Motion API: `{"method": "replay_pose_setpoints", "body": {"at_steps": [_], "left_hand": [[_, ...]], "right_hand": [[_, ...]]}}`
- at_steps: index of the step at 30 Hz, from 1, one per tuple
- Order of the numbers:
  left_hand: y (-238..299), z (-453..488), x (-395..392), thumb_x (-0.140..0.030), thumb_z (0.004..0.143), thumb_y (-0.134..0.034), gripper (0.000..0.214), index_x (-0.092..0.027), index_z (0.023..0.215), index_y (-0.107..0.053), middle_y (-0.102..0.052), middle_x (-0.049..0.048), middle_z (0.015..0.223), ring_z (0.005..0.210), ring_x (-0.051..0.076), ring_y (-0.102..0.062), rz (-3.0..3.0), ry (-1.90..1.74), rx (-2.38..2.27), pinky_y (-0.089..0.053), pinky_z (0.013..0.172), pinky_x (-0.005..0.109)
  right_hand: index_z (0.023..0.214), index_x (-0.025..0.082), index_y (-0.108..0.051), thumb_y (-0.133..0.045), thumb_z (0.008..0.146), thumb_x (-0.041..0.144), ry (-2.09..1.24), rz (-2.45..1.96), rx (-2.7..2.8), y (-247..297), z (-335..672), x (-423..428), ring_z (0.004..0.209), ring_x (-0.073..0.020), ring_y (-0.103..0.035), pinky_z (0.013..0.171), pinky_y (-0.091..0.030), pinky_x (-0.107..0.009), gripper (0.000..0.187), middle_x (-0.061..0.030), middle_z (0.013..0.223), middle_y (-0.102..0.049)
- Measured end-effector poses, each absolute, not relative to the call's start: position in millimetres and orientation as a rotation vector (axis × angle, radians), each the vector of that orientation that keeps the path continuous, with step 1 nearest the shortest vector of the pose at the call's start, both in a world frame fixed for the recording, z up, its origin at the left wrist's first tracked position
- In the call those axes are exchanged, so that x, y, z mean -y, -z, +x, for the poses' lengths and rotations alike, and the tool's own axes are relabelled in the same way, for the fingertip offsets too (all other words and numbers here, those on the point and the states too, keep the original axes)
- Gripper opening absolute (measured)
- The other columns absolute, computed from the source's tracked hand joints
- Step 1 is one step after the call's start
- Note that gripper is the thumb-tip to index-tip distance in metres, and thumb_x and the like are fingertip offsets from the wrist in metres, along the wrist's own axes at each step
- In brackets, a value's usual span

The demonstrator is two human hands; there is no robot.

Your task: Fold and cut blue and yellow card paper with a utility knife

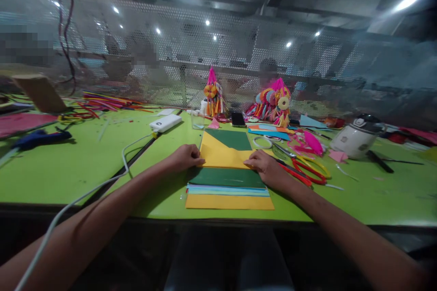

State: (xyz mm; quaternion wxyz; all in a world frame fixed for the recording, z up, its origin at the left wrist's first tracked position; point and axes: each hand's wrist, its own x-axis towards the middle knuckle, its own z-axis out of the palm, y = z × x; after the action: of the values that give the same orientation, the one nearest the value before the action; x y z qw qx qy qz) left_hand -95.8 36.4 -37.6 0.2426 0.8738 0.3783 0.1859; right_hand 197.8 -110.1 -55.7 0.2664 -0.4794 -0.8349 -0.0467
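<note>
A sheet of yellow paper (223,154) lies between my hands, its upper edge running at a slant. My left hand (186,157) pinches its left edge, fingers closed. On the other side, my right hand (264,166) has its fingers closed on the right edge. Beneath the yellow sheet is a dark green board (225,177), showing both above and below it. Light blue strips (228,190) and an orange-yellow sheet (228,202) stick out at the near end of the pile.
Red-handled and yellow-handled scissors (309,170) lie right of the pile. Farther back are a phone (238,119), a white power bank (165,123) with a cable, tassel ornaments (280,102) and a kettle (357,136). A blue glue gun (43,138) rests at left.
</note>
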Motion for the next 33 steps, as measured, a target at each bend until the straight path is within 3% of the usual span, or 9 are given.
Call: {"method": "replay_pose_setpoints", "body": {"at_steps": [5, 9, 17, 25, 27, 29, 31, 33], "left_hand": [[38, -95, -35, -0.048, 0.067, -0.06, 0.032, -0.019, 0.06, -0.052, -0.056, 0.0004, 0.061, 0.058, 0.015, -0.048, 2.429, -0.521, -1.05, -0.033, 0.056, 0.028], [38, -95, -35, -0.048, 0.068, -0.06, 0.032, -0.019, 0.059, -0.051, -0.056, 0.0009, 0.061, 0.058, 0.015, -0.048, 2.451, -0.508, -1.044, -0.033, 0.056, 0.028], [38, -95, -33, -0.048, 0.069, -0.059, 0.031, -0.02, 0.059, -0.05, -0.056, 0.0012, 0.061, 0.058, 0.015, -0.046, 2.463, -0.524, -1.037, -0.033, 0.056, 0.028], [41, -97, -36, -0.043, 0.071, -0.063, 0.028, -0.019, 0.062, -0.053, -0.058, 0.0026, 0.066, 0.06, 0.016, -0.049, 2.481, -0.546, -1.071, -0.037, 0.057, 0.028], [37, -96, -31, -0.041, 0.073, -0.064, 0.025, -0.017, 0.071, -0.058, -0.06, 0.0057, 0.075, 0.066, 0.018, -0.053, 2.559, -0.557, -1.113, -0.042, 0.061, 0.03], [30, -92, -21, -0.035, 0.074, -0.066, 0.029, -0.014, 0.092, -0.061, -0.06, 0.0116, 0.095, 0.083, 0.024, -0.056, 2.72, -0.641, -1.136, -0.047, 0.073, 0.037], [24, -85, -7, -0.023, 0.075, -0.065, 0.045, -0.015, 0.118, -0.056, -0.054, 0.0161, 0.119, 0.108, 0.031, -0.05, 2.938, -0.746, -1.044, -0.044, 0.09, 0.044], [19, -76, 9, -0.01, 0.079, -0.055, 0.047, -0.018, 0.126, -0.051, -0.049, 0.015, 0.131, 0.118, 0.03, -0.044, 3.105, -0.705, -0.769, -0.041, 0.097, 0.044]], "right_hand": [[0.121, 0.018, -0.063, -0.043, 0.091, 0.004, 0.169, -1.316, 2.322, 54, 199, 112, 0.088, -0.0207, -0.049, 0.076, -0.043, -0.033, 0.038, -0.0104, 0.093, -0.058], [0.135, 0.027, -0.052, -0.04, 0.089, -0.002, 0.206, -1.325, 2.41, 50, 199, 113, 0.086, -0.0191, -0.047, 0.077, -0.042, -0.032, 0.056, -0.0074, 0.093, -0.055], [0.139, 0.042, -0.045, -0.041, 0.095, 0.007, 0.273, -1.417, 2.578, 37, 195, 114, 0.087, -0.0185, -0.046, 0.079, -0.039, -0.03, 0.056, -0.0041, 0.094, -0.05], [0.139, 0.042, -0.046, -0.041, 0.095, 0.009, 0.38, -1.41, 2.671, 34, 193, 110, 0.089, -0.0212, -0.045, 0.078, -0.038, -0.033, 0.055, -0.0072, 0.096, -0.05], [0.139, 0.042, -0.046, -0.042, 0.095, 0.008, 0.393, -1.41, 2.683, 33, 193, 110, 0.089, -0.0214, -0.044, 0.077, -0.038, -0.033, 0.055, -0.0075, 0.095, -0.05], [0.138, 0.041, -0.047, -0.044, 0.093, 0.007, 0.38, -1.411, 2.691, 32, 193, 110, 0.088, -0.0214, -0.044, 0.076, -0.038, -0.033, 0.057, -0.0076, 0.094, -0.05], [0.138, 0.041, -0.047, -0.044, 0.092, 0.006, 0.361, -1.409, 2.689, 32, 193, 109, 0.087, -0.0212, -0.043, 0.075, -0.039, -0.032, 0.058, -0.0076, 0.093, -0.051], [0.14, 0.042, -0.045, -0.044, 0.093, 0.008, 0.371, -1.404, 2.69, 32, 193, 109, 0.086, -0.021, -0.043, 0.074, -0.039, -0.031, 0.058, -0.0075, 0.093, -0.05]]}}
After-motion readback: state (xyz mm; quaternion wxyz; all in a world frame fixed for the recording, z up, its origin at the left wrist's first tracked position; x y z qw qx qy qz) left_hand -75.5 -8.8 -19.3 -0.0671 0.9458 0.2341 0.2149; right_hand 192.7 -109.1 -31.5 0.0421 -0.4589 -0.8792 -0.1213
